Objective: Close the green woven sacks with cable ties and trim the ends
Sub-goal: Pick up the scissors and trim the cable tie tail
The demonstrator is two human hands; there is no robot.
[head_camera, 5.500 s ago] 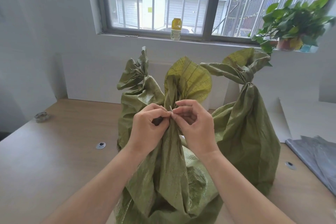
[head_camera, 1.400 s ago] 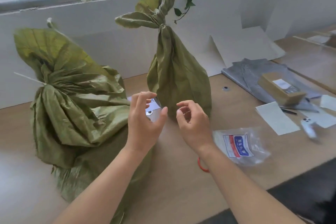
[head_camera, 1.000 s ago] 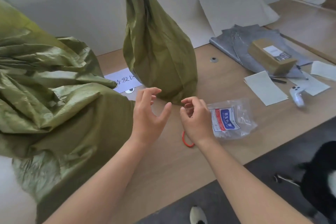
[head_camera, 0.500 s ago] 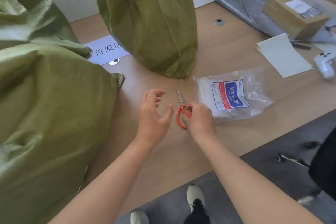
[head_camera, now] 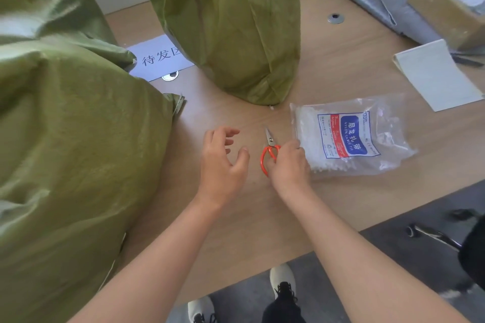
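A person leans over a wooden table (head_camera: 341, 60). Their right hand (head_camera: 287, 165) curls its fingers round the orange handles of the scissors (head_camera: 269, 149), which lie just beside a clear bag of cable ties (head_camera: 349, 136). The left hand (head_camera: 223, 162) hovers nearby, fingers loosely spread, holding nothing. A green woven sack (head_camera: 65, 139) bulks at the left, and a second sack (head_camera: 231, 21) stands beyond the scissors.
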